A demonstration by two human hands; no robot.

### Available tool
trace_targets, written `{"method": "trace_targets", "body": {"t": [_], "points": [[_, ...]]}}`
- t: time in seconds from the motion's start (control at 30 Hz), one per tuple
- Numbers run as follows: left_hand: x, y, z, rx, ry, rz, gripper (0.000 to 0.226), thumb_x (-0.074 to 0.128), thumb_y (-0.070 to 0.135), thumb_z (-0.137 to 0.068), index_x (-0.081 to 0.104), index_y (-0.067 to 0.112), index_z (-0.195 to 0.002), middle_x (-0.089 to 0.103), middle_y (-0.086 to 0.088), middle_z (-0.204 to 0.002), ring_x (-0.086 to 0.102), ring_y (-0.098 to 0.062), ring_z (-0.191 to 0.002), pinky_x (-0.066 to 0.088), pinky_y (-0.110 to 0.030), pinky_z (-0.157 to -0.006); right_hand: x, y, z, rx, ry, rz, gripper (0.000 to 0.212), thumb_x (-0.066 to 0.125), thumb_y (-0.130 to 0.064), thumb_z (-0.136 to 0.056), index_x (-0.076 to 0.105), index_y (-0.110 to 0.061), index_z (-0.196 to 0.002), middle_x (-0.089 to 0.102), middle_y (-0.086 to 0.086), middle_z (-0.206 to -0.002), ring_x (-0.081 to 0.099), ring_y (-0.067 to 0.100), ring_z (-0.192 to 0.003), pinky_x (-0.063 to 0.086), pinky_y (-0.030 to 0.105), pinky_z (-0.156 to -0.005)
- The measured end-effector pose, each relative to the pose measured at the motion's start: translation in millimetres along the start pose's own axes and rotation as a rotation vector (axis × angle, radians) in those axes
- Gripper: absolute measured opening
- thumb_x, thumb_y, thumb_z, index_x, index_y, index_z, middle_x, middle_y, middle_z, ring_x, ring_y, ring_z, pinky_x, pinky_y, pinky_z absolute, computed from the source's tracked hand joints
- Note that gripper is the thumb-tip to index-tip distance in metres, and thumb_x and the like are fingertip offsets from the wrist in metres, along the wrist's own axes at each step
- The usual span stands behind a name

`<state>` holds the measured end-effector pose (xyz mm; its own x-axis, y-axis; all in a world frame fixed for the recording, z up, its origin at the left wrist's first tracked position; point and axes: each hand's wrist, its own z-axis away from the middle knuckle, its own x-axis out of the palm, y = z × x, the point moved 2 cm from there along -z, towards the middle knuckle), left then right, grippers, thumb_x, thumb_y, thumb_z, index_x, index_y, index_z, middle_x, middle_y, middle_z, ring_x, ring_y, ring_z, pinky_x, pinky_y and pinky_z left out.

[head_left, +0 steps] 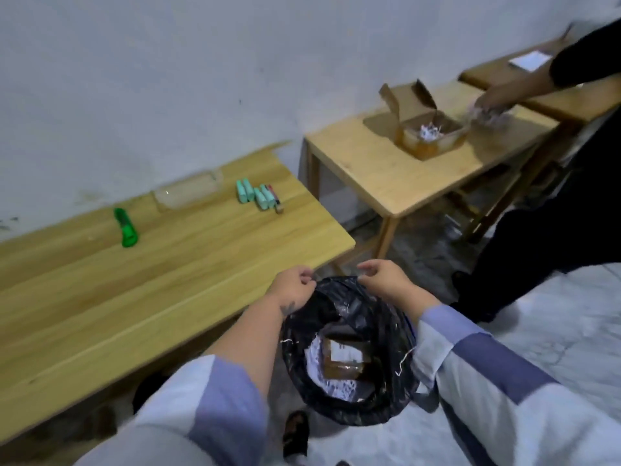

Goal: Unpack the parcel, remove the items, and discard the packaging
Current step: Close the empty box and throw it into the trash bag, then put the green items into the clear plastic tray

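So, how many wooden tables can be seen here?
3: a long table at left, a small table holding the open box, and another table at far right, partly hidden.

A green cutter [125, 230] lies on the worktop [100, 297], far left of the hands. Another person's arm [537, 79] reaches far right.

Wooden tables [134, 297], pale wall [168, 79], perhaps marble floor [554, 331]

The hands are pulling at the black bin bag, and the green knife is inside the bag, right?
Not quite. In the head view both hands do pinch the black bin bag's rim, but the green knife lies on the long wooden table, not inside the bag.
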<state>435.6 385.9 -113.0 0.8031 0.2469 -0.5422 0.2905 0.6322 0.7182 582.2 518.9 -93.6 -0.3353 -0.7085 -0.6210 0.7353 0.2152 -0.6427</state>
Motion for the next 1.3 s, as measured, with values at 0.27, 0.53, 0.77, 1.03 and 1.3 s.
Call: {"method": "trace_targets", "body": {"t": [0.27, 0.53, 0.77, 1.03, 1.3], "points": [[-105.2, -13.7, 18.8, -0.024, 0.219, 0.031, 0.04, 0.054, 0.024, -0.094, 0.052, 0.012, -0.133, 0.059, -0.005, -0.126, 0.057, -0.021, -0.113, 0.04, -0.023, -0.084, 13.4, -99.4, -13.1, -0.136, -0.031, 0.052, 0.036, 0.057, -0.022, -0.09, 0.058, -0.02, -0.126, 0.063, 0.004, -0.102, 0.062, 0.021, -0.089, 0.047, 0.029, -0.076], [-185.0, -69.6, -18.5, -0.096, 0.349, -0.061, 0.042, 0.059, 0.028, -0.092, 0.055, 0.015, -0.132, 0.055, -0.005, -0.137, 0.052, -0.023, -0.123, 0.038, -0.025, -0.096, 67.5, -164.1, -73.8, -0.127, -0.046, 0.088, 0.037, 0.056, -0.022, -0.091, 0.058, -0.018, -0.128, 0.064, 0.012, -0.118, 0.057, 0.02, -0.086, 0.044, 0.028, -0.077], [-262.1, -109.2, -84.7, -0.077, 0.472, -0.137, 0.058, 0.063, 0.037, -0.088, 0.044, 0.017, -0.139, 0.035, -0.008, -0.149, 0.041, -0.028, -0.132, 0.034, -0.034, -0.108, 98.9, -214.3, -158.5, -0.104, 0.107, 0.222, 0.043, 0.056, -0.022, -0.087, 0.055, -0.027, -0.129, 0.051, 0.014, -0.133, 0.054, 0.035, -0.115, 0.045, 0.04, -0.099], [-301.1, -140.4, -142.5, -0.162, 0.628, -0.16, 0.091, 0.067, 0.048, -0.082, 0.017, 0.015, -0.151, 0.0, -0.003, -0.161, 0.011, -0.03, -0.145, 0.021, -0.043, -0.114, 125.4, -215.7, -218.1, -0.056, 0.241, 0.281, 0.04, 0.043, -0.013, -0.093, 0.058, -0.034, -0.123, 0.038, 0.003, -0.145, 0.046, 0.031, -0.123, 0.04, 0.041, -0.104], [-305.6, -152.8, -178.7, -0.228, 0.575, -0.042, 0.106, 0.064, 0.054, -0.082, -0.003, 0.012, -0.153, 0.005, -0.006, -0.162, 0.015, -0.028, -0.147, 0.024, -0.039, -0.115, 122.1, -250.1, -250.8, -0.03, 0.195, 0.228, 0.056, 0.048, -0.059, -0.086, 0.051, -0.027, -0.132, 0.03, 0.008, -0.149, 0.04, 0.037, -0.127, 0.036, 0.045, -0.106]]}}
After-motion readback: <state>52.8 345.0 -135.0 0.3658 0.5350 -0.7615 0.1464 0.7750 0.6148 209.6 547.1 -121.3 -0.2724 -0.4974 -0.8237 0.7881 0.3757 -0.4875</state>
